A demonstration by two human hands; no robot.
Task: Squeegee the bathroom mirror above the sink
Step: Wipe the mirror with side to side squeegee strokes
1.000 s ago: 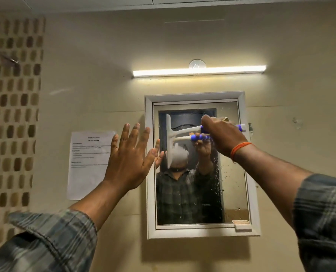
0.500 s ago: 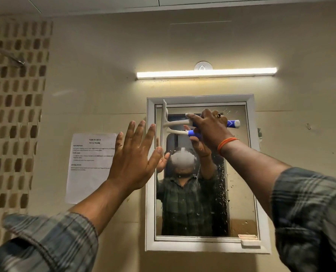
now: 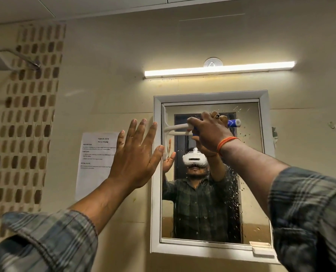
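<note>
A white-framed mirror (image 3: 250,185) hangs on the beige wall, with water drops on its right half. My right hand (image 3: 210,130) grips the blue and white handle of a white squeegee (image 3: 175,127). Its blade stands upright against the glass at the mirror's top left edge. My left hand (image 3: 137,154) is raised flat with fingers spread, its thumb over the mirror's left frame; whether the palm touches the wall I cannot tell. It holds nothing.
A lit tube light (image 3: 219,69) runs above the mirror. A printed paper sheet (image 3: 96,160) is stuck to the wall left of the mirror. A strip of brown mosaic tile (image 3: 25,118) and a metal bracket (image 3: 20,55) lie at far left.
My right hand has slid the squeegee leftwards and a little up across the glass, from mid-mirror to the left frame. The left hand stays raised beside the frame.
</note>
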